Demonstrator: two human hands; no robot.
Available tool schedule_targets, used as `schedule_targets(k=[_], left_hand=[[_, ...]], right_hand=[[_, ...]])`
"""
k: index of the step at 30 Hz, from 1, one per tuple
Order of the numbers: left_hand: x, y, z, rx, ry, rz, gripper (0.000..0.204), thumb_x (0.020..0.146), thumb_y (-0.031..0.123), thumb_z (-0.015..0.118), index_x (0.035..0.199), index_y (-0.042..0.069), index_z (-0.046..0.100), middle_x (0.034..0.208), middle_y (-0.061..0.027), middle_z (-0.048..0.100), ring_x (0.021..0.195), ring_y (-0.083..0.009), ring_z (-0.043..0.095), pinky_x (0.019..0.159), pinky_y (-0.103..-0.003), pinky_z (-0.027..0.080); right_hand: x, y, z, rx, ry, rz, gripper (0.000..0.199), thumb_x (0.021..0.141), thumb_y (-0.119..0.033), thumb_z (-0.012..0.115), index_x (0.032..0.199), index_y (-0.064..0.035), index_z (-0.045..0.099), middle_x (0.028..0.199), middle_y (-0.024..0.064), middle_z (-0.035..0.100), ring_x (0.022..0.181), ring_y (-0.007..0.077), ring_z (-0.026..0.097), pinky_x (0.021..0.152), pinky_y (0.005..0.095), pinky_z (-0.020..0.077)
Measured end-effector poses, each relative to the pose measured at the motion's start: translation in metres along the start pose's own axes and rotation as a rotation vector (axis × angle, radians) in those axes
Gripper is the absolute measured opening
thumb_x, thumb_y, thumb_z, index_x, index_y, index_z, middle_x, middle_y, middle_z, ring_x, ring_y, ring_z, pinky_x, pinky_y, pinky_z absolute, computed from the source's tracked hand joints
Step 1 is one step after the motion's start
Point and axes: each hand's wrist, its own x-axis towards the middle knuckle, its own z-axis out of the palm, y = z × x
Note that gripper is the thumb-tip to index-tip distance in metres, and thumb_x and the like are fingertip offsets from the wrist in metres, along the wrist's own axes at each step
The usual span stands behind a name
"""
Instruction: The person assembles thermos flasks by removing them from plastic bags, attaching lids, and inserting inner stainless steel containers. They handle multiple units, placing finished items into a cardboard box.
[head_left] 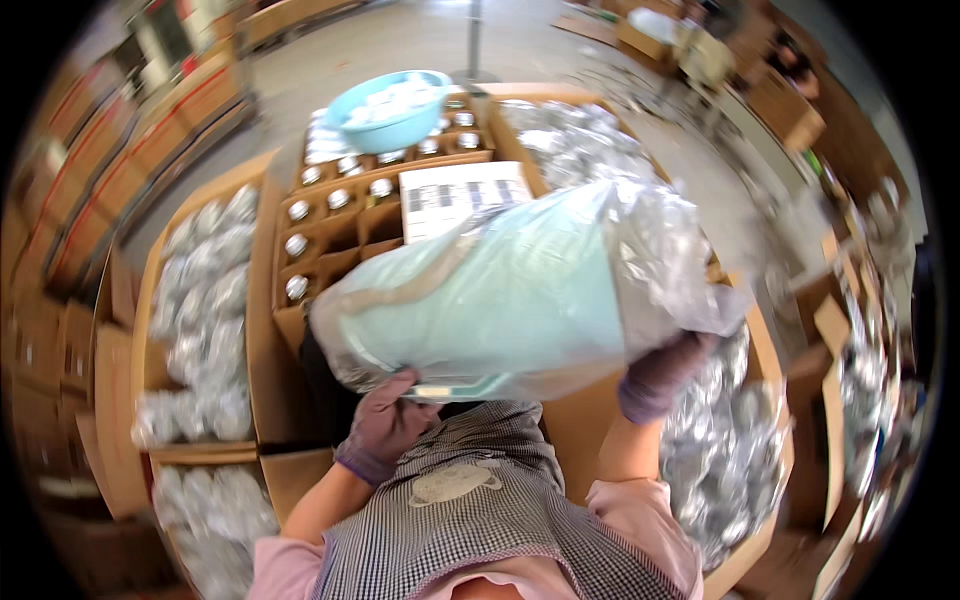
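Observation:
A pale green basin wrapped in a clear plastic bag [520, 290] is held up in front of my chest, tilted on its side. My left hand [385, 425], in a purple glove, grips its lower rim at the left. My right hand [660, 375], also gloved in purple, grips the bag's right end from below. Behind the basin stands an open cardboard box with dividers [330, 240], with metal-lidded jars in several cells. A sheet of printed labels [455, 195] lies on top of it.
A blue bowl [390, 110] sits on the jars at the far end. Cardboard boxes of shiny plastic-wrapped items stand at left [205, 300], right [730, 470] and far right [570, 135]. Stacked cartons line the left side. A person sits at the far right [790, 60].

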Motion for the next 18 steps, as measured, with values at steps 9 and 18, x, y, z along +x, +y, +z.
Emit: schedule_targets(k=[9, 18], left_hand=[[-0.020, -0.011, -0.065, 1.298, 0.071, 0.700, 0.022, 0.085, 0.004, 0.070, 0.107, 0.005, 0.068, 0.107, -0.0118, 0.070, 0.094, -0.0263, 0.068, 0.086, -0.037, 0.054], [-0.068, -0.021, -0.051, -0.106, 0.352, 0.210, 0.032, 0.087, 0.010, 0.070, 0.118, 0.004, 0.063, 0.110, -0.0095, 0.066, 0.104, -0.0235, 0.064, 0.088, -0.035, 0.055]], right_hand=[[-0.083, 0.080, 0.009, -0.220, -0.614, 0.084, 0.048, 0.098, -0.011, 0.054, 0.142, -0.0005, 0.040, 0.140, 0.0132, 0.048, 0.125, 0.0260, 0.050, 0.109, 0.0382, 0.0391], [-0.081, 0.086, 0.076, -0.237, -0.724, 0.076, 0.054, 0.087, -0.023, 0.069, 0.134, -0.0011, 0.053, 0.130, 0.0177, 0.059, 0.119, 0.0331, 0.057, 0.098, 0.0457, 0.0452]])
